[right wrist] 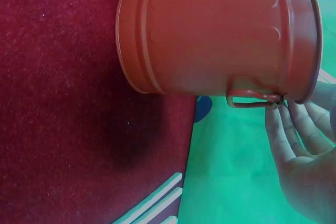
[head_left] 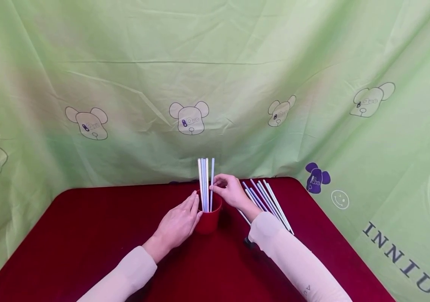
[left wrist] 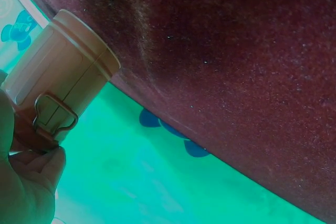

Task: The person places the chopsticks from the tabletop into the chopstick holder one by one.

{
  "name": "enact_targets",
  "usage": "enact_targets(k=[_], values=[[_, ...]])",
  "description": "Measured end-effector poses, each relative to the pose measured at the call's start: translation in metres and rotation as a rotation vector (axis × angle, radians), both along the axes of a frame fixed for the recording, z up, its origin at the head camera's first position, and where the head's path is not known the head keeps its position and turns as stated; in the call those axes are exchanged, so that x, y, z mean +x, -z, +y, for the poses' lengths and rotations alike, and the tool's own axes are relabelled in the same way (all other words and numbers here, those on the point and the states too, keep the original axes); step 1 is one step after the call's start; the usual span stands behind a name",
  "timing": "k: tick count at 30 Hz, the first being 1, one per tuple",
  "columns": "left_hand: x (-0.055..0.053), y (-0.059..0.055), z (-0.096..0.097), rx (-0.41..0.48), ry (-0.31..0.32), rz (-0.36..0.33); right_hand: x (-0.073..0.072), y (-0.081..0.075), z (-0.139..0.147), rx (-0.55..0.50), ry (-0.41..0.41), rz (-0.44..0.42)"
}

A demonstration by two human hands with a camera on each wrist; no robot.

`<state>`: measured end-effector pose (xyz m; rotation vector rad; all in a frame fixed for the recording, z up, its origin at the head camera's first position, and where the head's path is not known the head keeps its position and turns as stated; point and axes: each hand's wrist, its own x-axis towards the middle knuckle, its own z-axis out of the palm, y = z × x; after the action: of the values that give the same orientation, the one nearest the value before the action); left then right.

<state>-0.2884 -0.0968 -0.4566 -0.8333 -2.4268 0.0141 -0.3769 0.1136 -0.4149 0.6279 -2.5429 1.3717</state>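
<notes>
Red cup (head_left: 206,225): round, with a raised band near each end and a small loop handle (right wrist: 252,105) near the rim; upright on the bench (head_left: 86,230), the left hand (head_left: 177,223) against its side.
Sticks in the cup (head_left: 203,180): slim, white and pale blue, bunched nearly upright, tops well above the rim.
Held stick (head_left: 212,170): pale blue, near vertical, pinched by the right hand (head_left: 233,193), lower end inside the cup.
Loose sticks (head_left: 270,198): white and bluish, lying slantwise right of the cup, partly behind the right forearm.

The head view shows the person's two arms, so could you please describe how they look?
The left sleeve and right sleeve are pale, off-white and long, the right bearing small dark lettering. The left grip and right grip wear no gloves.
</notes>
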Motion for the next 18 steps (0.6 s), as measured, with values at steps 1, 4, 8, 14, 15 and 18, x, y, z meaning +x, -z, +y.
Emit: enact_targets(k=[1, 4, 8, 14, 15, 18], values=[[0.0001, -0.0002, 0.0001, 0.002, 0.001, 0.003, -0.0003, 0.0004, -0.0006, -0.001, -0.001, 0.003], [-0.0005, -0.0006, 0.0002, 0.006, 0.004, 0.005, -0.0007, 0.0005, -0.0027, -0.002, -0.004, 0.010], [-0.0010, -0.0003, 0.0000, 0.000, 0.005, 0.005, -0.0005, 0.0013, -0.0042, -0.002, 0.003, -0.002], [-0.0007, 0.0006, -0.0002, -0.005, 0.000, -0.002, 0.0027, 0.0020, -0.0011, -0.002, -0.007, -0.028], [-0.0005, 0.0004, -0.0003, -0.003, 0.000, -0.003, 0.0033, 0.0015, 0.0000, 0.000, -0.010, -0.033], [-0.0001, -0.0003, -0.0004, -0.002, 0.000, -0.002, 0.0044, -0.0009, 0.0047, 0.010, -0.021, -0.041]])
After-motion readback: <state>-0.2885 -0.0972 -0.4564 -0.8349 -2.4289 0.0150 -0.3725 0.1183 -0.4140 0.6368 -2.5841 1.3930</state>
